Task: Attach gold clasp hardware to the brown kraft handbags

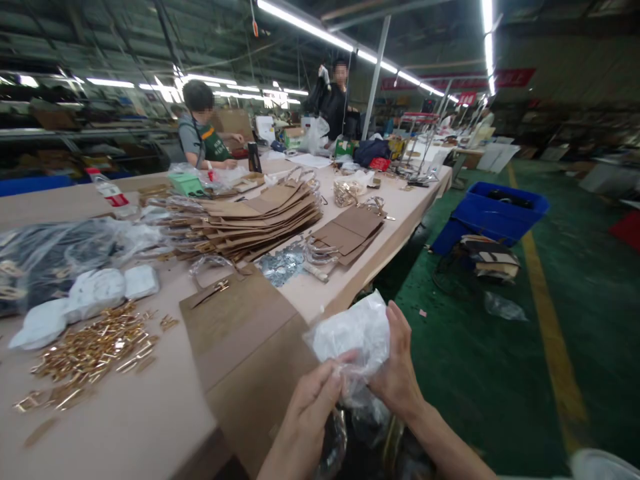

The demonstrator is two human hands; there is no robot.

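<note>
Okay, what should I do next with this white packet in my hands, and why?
Perhaps bring the white packet in over the table before loosening its clear plastic. Your left hand and right hand hold it out past the table's edge, where anything slipping out might fall. Similar white bundles lie on the table, beside loose gold-coloured pieces.

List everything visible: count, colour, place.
Table: one, beige, left and centre
Flat panel: one, brown, table's near edge
Panel stacks: two, brown, mid-table
Fittings: many, gold, table's left
Metal pieces: many, silver, by the stacks
Bundles: several, white, behind fittings
Wrapped pile: one, dark, left
Bottle: one, red-labelled, table's left
Box: one, green, table's far side
Far clutter: uncounted, mixed, table's end
Bin: one, blue, right floor
Co-workers: two, green and dark clothes, beyond table
Packet: one, white, between hands
Left hand: one, bare, on packet
Right hand: one, bare, on packet
</note>
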